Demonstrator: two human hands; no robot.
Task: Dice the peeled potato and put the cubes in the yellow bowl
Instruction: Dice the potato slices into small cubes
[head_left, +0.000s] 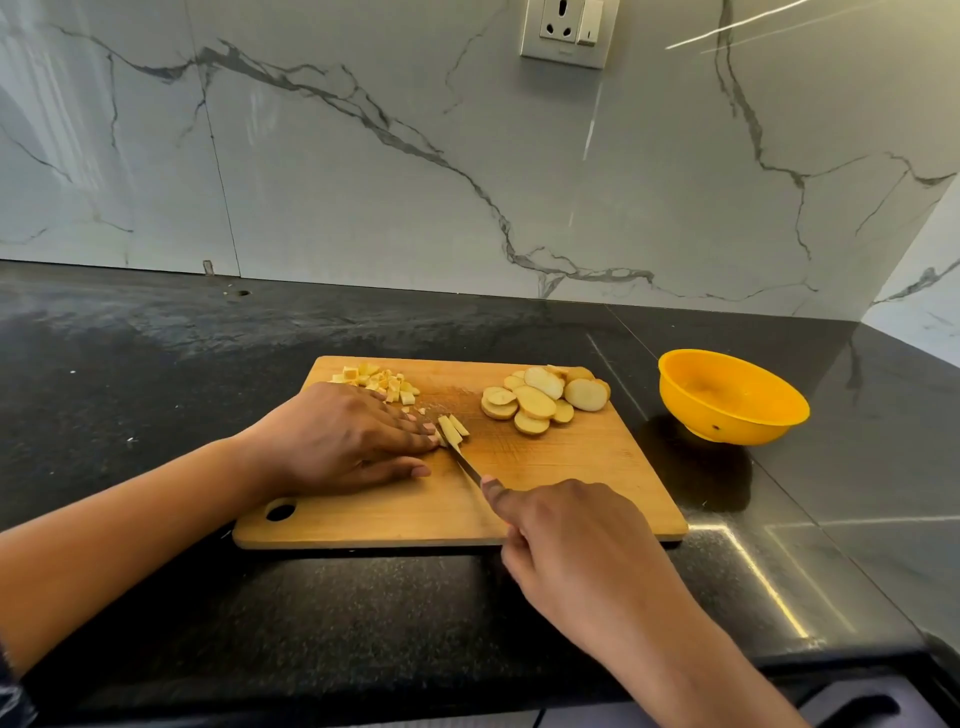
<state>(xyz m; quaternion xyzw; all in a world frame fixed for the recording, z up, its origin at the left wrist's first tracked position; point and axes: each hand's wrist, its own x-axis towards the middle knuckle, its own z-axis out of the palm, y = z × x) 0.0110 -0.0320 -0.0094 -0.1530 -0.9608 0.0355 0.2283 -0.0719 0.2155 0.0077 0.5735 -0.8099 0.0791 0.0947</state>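
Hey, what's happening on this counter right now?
A person is dicing potato on a wooden cutting board. The left hand presses down on a few potato strips while the right hand grips a knife, its blade at those strips. A small pile of cubes sits at the board's far left, and a heap of round slices waits on its right. The yellow bowl stands beside the board, with no potato in it yet.
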